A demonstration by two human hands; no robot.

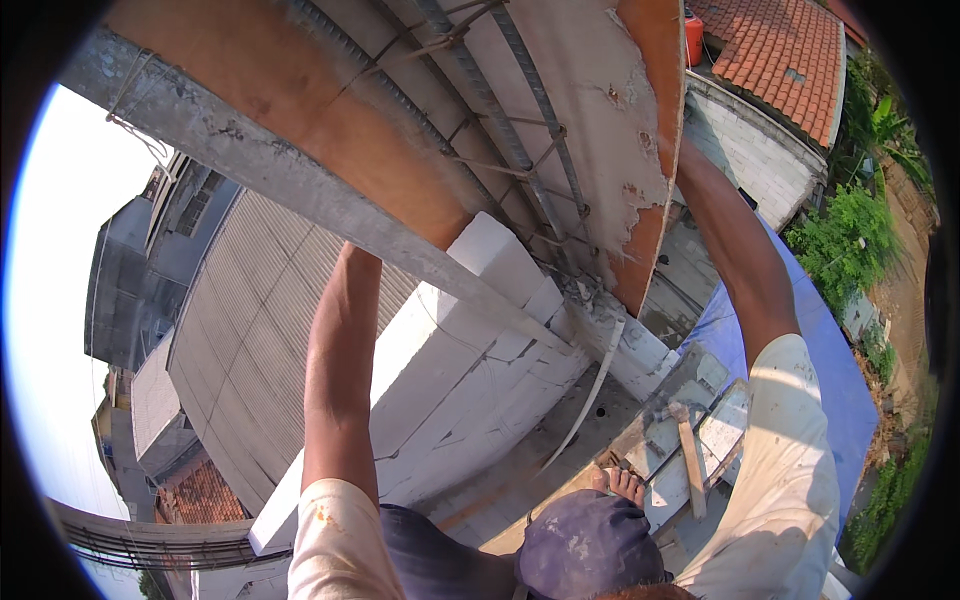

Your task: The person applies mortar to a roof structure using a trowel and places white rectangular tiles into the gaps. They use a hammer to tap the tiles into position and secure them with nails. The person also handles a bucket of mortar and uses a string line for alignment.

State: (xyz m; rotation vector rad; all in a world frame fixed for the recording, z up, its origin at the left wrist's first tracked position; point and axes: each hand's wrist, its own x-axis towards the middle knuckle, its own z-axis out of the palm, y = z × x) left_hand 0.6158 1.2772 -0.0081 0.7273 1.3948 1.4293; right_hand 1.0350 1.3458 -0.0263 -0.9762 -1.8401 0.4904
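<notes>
Both my arms reach up to a tall column form in front of me. My left forearm [340, 370] rises behind a long grey bar [270, 165], which hides the hand beside the orange-brown left board [300, 90]. My right forearm [735, 240] goes up to the outer edge of the right board [590, 110], whose face is smeared with cement and peeling. Its fingers are hidden behind that edge. Between the boards stand ribbed steel rebars [490, 95] tied with thinner rods. Whether either hand grips a board cannot be made out.
A white block wall [470, 380] runs below the form, with rubble at the rebar foot. A pale strip [590, 395] leans there. Near my bare foot [620, 485] lie planks and a hammer-like wooden tool [688, 455]. A blue tarp [830, 370] and roofs lie lower down.
</notes>
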